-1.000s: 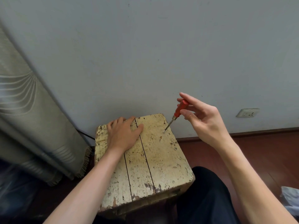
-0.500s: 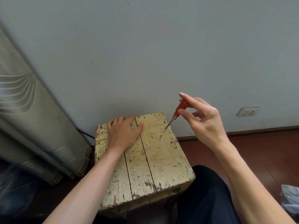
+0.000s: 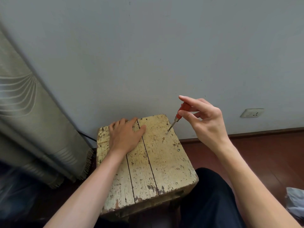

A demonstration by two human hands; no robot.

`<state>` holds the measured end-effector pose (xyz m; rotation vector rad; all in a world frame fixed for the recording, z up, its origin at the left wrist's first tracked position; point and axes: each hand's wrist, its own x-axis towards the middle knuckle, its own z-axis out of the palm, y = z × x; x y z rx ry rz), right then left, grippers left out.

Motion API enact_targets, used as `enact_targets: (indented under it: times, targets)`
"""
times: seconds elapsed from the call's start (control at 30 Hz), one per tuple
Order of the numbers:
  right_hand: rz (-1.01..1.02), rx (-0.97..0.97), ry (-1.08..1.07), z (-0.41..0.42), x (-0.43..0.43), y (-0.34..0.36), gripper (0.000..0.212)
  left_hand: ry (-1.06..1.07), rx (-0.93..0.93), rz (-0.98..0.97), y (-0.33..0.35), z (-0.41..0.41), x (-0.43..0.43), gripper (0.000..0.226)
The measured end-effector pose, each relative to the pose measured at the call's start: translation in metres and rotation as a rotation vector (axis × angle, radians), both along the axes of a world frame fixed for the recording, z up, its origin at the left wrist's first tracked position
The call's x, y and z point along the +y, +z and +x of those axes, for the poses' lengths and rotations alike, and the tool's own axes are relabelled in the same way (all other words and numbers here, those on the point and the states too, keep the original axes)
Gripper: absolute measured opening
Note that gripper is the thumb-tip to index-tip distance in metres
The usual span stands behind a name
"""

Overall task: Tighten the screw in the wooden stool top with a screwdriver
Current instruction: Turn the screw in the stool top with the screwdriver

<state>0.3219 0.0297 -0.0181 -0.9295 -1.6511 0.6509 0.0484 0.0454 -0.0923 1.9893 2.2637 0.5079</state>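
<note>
Now screwdriver on screw, R hand

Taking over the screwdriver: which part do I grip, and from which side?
Grip the red handle of the screwdriver, coming from the right, as the right hand pinches it. It leans up and rightward from the screw near the far right edge of the stool top; the shaft is thin.

We cannot make out the screw under the screwdriver; our right hand covers part of its handle; the edge crops a pale bundle.
</note>
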Motion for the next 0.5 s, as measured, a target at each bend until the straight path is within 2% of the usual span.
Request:
enact_targets:
  times: [0.23,0.37,0.5]
  targets:
    - [0.027,-0.005,-0.056,-0.004,-0.002,0.001,0.042,-0.004,-0.005,-0.002,0.001,0.000,0.000,0.072]
    - [-0.033,-0.073,0.055,0.008,0.002,0.004,0.049,-0.005,-0.010,-0.001,0.002,0.001,0.000,0.071]
    - [-0.089,-0.024,0.147,0.013,0.004,0.005,0.044,-0.003,-0.009,0.000,0.002,0.001,-0.001,0.070]
